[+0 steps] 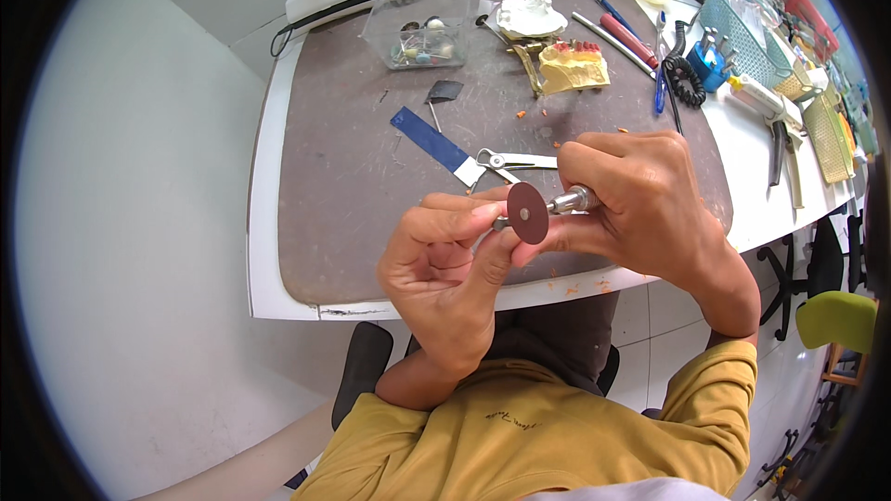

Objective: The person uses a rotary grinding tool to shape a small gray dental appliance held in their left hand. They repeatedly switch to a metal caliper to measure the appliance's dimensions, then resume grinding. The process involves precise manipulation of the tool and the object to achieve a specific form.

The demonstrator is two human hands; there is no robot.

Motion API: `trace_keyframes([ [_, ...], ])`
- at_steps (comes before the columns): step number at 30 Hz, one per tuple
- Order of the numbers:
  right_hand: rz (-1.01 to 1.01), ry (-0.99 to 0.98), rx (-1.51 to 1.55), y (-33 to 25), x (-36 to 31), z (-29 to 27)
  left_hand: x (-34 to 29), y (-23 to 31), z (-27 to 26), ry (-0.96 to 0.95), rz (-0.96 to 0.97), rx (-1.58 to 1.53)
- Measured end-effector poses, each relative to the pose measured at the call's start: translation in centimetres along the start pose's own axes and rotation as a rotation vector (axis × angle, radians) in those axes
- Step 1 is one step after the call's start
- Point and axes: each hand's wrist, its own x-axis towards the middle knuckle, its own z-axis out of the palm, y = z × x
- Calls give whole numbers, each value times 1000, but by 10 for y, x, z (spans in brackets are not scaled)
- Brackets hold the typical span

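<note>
My right hand (636,204) grips a silver rotary handpiece (575,199) with a round brown disc (528,213) fitted at its tip. Facing it, my left hand (450,264) pinches a small grey metal-looking piece (501,223) between thumb and fingertips, right beside the disc. The disc partly hides that piece, so its shape is unclear. Whether the disc touches it or is spinning I cannot tell. Just beyond my hands, metal pliers (520,160) lie on the brown mat (325,213). A blue strip with a white end (432,141) rests to their left.
Farther back are a clear plastic box (418,42) of small burs, a yellow dental model with red on top (574,68) and a white plaster cast (529,16). Pens, a coiled black cord (685,83) and baskets (742,32) line the right. Orange crumbs dot the mat.
</note>
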Motion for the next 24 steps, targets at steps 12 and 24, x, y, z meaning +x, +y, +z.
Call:
trace_keyframes([
  [12,12,17,18,1,0,1,0,3,3,14,-11,-23],
  [24,-3,8,17,0,0,0,1,2,3,-1,-9,-37],
])
